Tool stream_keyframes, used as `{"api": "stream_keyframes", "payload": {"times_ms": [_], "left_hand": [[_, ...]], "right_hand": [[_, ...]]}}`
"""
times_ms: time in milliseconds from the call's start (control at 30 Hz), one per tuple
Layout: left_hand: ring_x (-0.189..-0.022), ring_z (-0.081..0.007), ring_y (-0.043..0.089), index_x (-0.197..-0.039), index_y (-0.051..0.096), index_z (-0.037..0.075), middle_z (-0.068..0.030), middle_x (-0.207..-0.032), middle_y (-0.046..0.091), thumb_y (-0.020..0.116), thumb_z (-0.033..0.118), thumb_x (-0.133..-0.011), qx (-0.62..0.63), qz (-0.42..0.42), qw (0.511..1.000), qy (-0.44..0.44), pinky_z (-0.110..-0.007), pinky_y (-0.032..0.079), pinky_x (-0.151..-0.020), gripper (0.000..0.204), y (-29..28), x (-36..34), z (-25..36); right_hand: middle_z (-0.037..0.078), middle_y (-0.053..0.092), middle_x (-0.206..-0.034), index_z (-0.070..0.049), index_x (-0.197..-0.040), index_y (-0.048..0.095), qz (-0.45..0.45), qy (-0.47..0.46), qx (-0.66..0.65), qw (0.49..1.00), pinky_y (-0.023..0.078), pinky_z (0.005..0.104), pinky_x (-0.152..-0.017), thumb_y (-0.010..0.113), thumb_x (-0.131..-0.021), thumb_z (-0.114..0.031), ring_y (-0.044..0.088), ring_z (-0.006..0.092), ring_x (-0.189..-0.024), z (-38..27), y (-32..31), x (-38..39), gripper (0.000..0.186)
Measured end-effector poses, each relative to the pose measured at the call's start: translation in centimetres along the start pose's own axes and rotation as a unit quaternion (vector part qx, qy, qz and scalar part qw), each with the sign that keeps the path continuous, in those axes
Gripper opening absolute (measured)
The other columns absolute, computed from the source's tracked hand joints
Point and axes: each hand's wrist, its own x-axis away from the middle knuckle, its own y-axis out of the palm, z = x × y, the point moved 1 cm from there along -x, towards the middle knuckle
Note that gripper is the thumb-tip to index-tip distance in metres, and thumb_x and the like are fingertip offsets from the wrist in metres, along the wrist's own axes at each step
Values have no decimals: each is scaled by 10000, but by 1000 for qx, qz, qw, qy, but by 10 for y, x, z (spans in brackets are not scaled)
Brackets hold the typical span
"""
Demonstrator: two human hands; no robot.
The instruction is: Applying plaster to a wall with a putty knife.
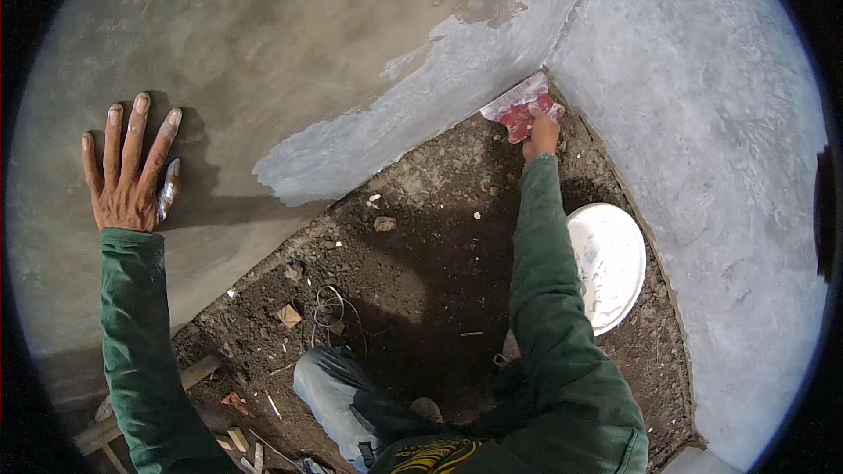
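My left hand [128,162] rests on the unpainted plaster wall [219,53] at the left, fingers spread, with pale smears on the thumb and fingers. My right hand [540,136] grips a red putty knife [518,114] with a wide, white-smeared blade, low on that wall beside the inside corner. A pale grey coat [320,162] with a ragged edge runs along the wall's bottom. The adjoining right wall [702,123] is pale grey all over. A round white container [610,268] with white material stands on the soil, partly behind my right forearm.
The dirt floor [421,219] meets both walls and holds small stones, a tile-like scrap [290,316] and tangled wire [329,303]. Scrap wood [198,373] lies at the lower left. My knee [329,386] is at the bottom of the view.
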Motion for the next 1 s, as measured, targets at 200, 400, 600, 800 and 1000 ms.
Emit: {"api": "stream_keyframes", "payload": {"times_ms": [200,400,600,800,1000], "left_hand": [[-1430,-199,240,-1424,345,460,74,-1547,274,631,389,-828,12,-11,1000,-16,-479,83,-1191,665,-1,7,-3],[-1426,-213,247,-1437,350,419,42,-1543,289,543,427,-895,-6,15,1000,4,-464,92,-1188,575,-6,1,-8],[-1424,-213,250,-1437,357,408,41,-1539,297,528,431,-906,3,30,1000,3,-458,89,-1187,559,-3,-4,-1],[-1425,-202,249,-1421,369,438,63,-1538,297,541,430,-890,0,12,1000,-2,-460,73,-1191,558,-3,1,-7],[-1420,-207,262,-1418,374,438,62,-1536,301,558,418,-878,12,25,1000,-9,-463,87,-1190,571,3,0,-1]], "right_hand": [[120,650,-939,82,-1063,572,-67,14,72,995,521,341,-659,599,-858,-89,655,220,-766,-5,38,-9,268],[101,641,-1022,55,-1115,573,-115,-74,2,991,501,317,-758,616,-839,-41,637,200,-871,-19,33,43,295],[116,644,-932,42,-1025,588,-19,38,84,996,525,329,-702,605,-827,-35,657,203,-799,-8,5,-8,213],[102,653,-955,51,-1008,607,-75,-61,103,990,507,314,-751,598,-842,-33,644,181,-835,6,35,6,187],[57,660,-879,31,-982,643,-35,-26,47,998,477,323,-655,609,-817,-37,616,174,-718,17,-3,8,181]]}}
